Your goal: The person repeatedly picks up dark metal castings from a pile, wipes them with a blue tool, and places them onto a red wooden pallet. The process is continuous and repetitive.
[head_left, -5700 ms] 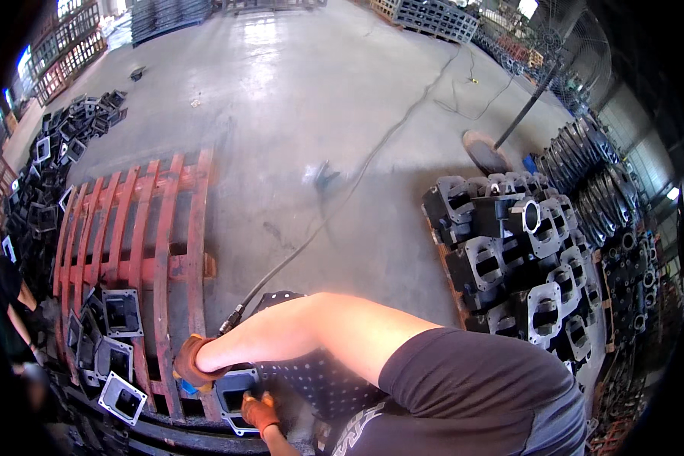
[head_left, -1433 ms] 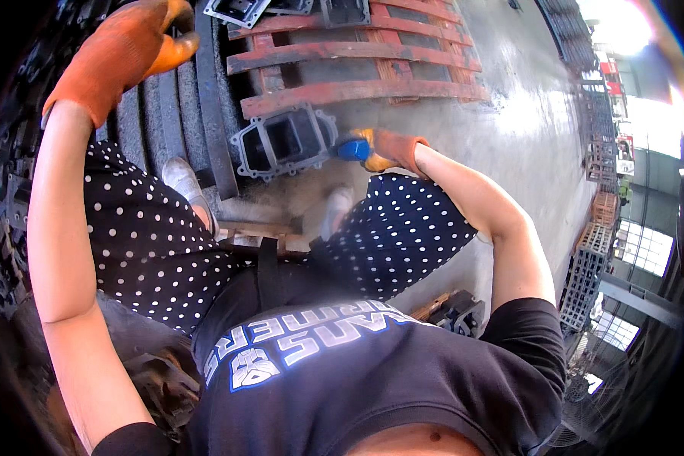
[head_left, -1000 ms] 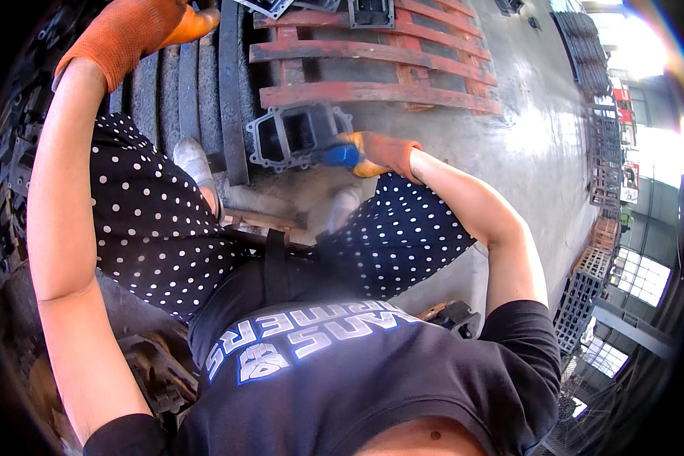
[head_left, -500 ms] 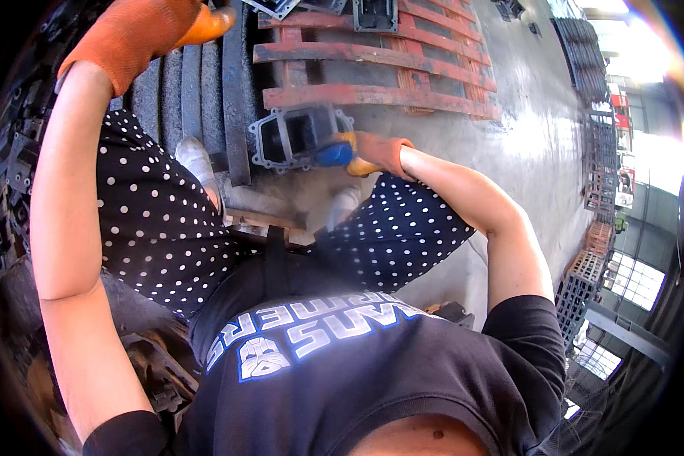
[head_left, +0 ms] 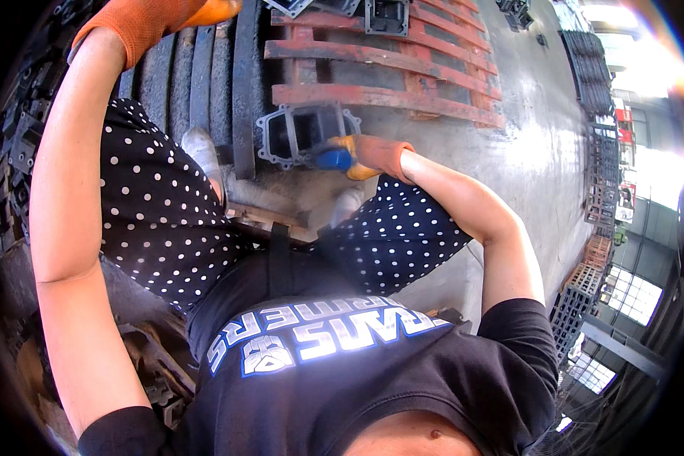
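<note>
My left hand (head_left: 156, 23), in an orange glove, is raised at the upper left and cut by the picture's edge. Its one visible digit stretches to the right, with nothing seen in it; the other fingers lie outside the picture. In front of my knees is a dark cast-metal housing (head_left: 321, 125) with a lugged flange and an open middle. My right hand (head_left: 366, 156), gloved in orange and yellow, is closed around a blue hand tool (head_left: 333, 159) at the housing's near right side. The tool's dark front end points at the housing; its tip is blurred.
A worn red wooden pallet (head_left: 342, 94) lies beyond the housing, with another metal housing (head_left: 387, 17) on it. Long dark bars (head_left: 201, 80) run side by side between it and my left arm. Dark metal parts (head_left: 24, 140) are heaped at the far left. Stacked racks (head_left: 585, 68) stand right.
The view has shifted slightly, so the pallet and housing appear a little further right. My left hand sits higher at the picture's edge. My right hand keeps its grip on the blue hand tool.
</note>
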A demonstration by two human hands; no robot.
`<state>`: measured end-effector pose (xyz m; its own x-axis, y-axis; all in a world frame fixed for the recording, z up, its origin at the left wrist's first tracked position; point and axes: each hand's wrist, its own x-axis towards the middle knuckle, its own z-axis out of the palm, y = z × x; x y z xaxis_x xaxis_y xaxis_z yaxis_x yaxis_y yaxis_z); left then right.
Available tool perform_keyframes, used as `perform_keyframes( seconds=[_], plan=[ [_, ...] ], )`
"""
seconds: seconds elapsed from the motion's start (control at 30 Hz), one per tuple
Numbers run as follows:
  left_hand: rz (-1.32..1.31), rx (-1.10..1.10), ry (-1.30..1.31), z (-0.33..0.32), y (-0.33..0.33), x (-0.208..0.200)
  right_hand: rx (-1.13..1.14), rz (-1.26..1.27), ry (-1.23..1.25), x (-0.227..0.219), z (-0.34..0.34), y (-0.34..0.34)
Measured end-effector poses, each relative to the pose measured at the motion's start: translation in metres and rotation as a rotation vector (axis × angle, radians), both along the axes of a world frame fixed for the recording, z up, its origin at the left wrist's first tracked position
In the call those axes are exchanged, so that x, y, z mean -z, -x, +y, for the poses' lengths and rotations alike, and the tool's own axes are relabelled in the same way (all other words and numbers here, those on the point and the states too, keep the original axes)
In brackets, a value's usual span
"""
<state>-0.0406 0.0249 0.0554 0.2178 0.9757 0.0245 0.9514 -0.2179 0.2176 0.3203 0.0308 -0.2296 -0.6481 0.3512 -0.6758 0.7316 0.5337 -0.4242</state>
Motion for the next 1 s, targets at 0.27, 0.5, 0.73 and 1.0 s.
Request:
perform_keyframes(
  seconds=[0.27, 0.5, 0.73, 1.0],
  plan=[
    [-0.022, -0.023, 0.001, -0.011, -0.018, -0.015, -0.151, -0.110, -0.120, -0.044, -0.010, 0.033],
    [0.005, -0.044, -0.055, -0.015, -0.025, -0.020, -0.066, -0.095, -0.018, -0.067, -0.001, 0.043],
    [-0.002, -0.027, -0.074, -0.013, -0.006, -0.019, 0.409, -0.042, -0.033, -0.057, 0.039, 0.036],
    [-0.067, 0.014, -0.224, 0.011, 0.042, 0.028, 0.532, 0.138, -0.084, -0.037, 0.078, 0.041]
  ],
)
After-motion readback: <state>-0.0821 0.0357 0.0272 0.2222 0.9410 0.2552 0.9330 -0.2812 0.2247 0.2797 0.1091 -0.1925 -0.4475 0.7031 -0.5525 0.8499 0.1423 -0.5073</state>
